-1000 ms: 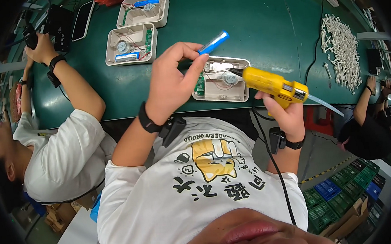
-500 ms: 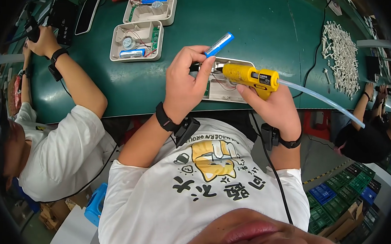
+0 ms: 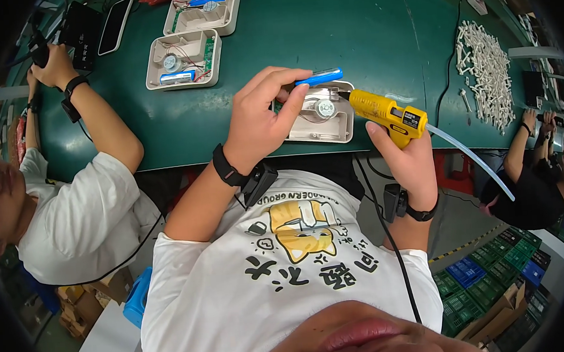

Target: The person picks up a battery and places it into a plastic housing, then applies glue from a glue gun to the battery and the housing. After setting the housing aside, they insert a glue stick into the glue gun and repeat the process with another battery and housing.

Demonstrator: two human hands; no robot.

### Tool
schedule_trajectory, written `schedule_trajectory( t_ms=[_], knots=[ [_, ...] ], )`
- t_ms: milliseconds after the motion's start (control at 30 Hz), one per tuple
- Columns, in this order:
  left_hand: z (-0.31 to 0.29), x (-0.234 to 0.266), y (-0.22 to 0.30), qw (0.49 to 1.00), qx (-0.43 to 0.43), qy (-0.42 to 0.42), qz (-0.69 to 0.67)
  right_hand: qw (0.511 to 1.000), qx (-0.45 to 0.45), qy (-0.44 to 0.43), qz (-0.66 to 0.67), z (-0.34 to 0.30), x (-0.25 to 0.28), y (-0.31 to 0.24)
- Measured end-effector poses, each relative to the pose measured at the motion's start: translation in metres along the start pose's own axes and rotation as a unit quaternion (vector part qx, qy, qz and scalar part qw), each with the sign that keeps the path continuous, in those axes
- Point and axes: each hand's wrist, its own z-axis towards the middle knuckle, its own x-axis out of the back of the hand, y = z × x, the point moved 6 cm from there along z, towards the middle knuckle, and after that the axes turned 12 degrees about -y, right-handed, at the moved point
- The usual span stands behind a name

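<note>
Between thumb and fingers of my left hand (image 3: 262, 112) is a blue cylindrical battery (image 3: 320, 77), held above the far side of an open white plastic housing (image 3: 341, 133). A round metallic disc (image 3: 325, 108) sits inside that housing, which lies near the table's front edge. My right hand (image 3: 405, 159) grips a yellow hot glue gun (image 3: 388, 113) with a long translucent glue stick out of its back. The gun's dark nozzle points left, over the housing's far right corner. My left fingers partly hide the housing's left side.
Two more open housings with batteries and wires, one nearer (image 3: 184, 60) and one farther (image 3: 202, 12), lie at the far left. White screw-like parts (image 3: 484, 76) are heaped at the right. A phone (image 3: 115, 26) lies beside a co-worker's arm (image 3: 107, 119). A black cable (image 3: 447, 75) crosses the table.
The glue gun has shifted right, uncovering the disc in the housing. The battery has tipped from a steep slant to nearly level and come nearer the housing. The whole view has shifted slightly.
</note>
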Motion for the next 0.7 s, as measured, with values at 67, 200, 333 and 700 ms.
schedule_trajectory(
  t_ms=[67, 200, 333, 700],
  knots=[
    [0.003, -0.001, 0.001, 1.0, -0.007, -0.002, 0.008, 1.0, -0.004, 0.004, -0.001, 0.0, 0.0, 0.002],
    [0.008, -0.001, 0.005, 0.999, -0.015, -0.011, 0.034, 1.0, 0.002, 0.018, 0.006, 0.0, 0.003, 0.001],
    [0.008, 0.0, 0.007, 0.998, 0.004, -0.03, 0.061, 0.999, -0.02, -0.011, -0.026, 0.0, 0.002, -0.001],
    [0.006, 0.008, 0.015, 0.971, -0.053, 0.014, 0.233, 1.0, 0.026, -0.005, 0.009, 0.0, 0.007, 0.003]
  ],
)
